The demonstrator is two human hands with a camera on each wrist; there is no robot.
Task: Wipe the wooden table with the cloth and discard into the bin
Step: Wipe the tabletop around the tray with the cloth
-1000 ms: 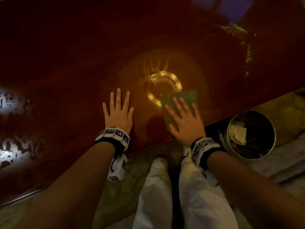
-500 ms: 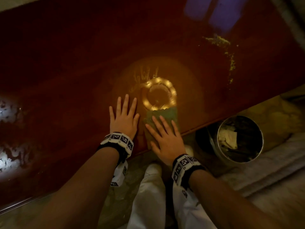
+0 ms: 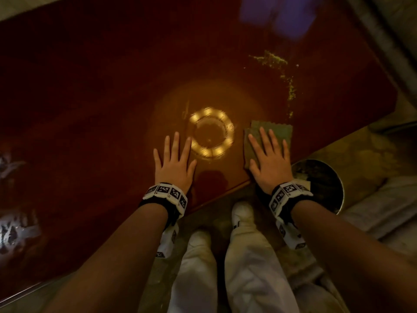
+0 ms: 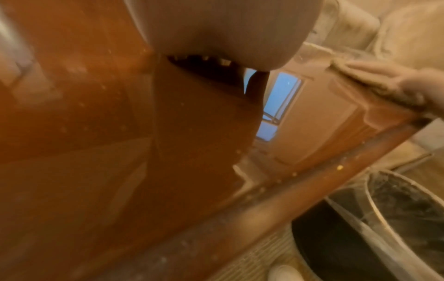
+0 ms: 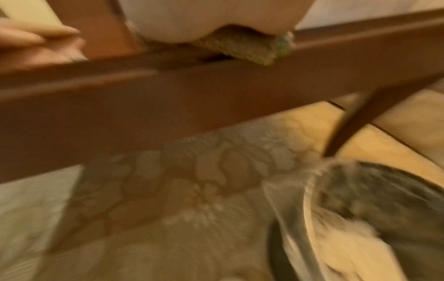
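Note:
A glossy dark red wooden table fills the head view. My right hand lies flat with straight fingers on a folded green cloth near the table's front edge. In the right wrist view the cloth pokes out from under my palm and slightly overhangs the edge. My left hand rests flat on bare wood to the left. A trail of yellow-green crumbs lies beyond the cloth. A round metal bin stands on the floor just right of my right wrist.
A ring-shaped lamp reflection glows on the wood between my hands. The bin holds crumpled scraps. My white trousers and shoes stand at the table's front edge on a patterned floor. A table leg slants down beside the bin.
My right hand has slid the cloth to the right along the front edge, away from the left hand and towards the bin. My left hand has stayed flat in place.

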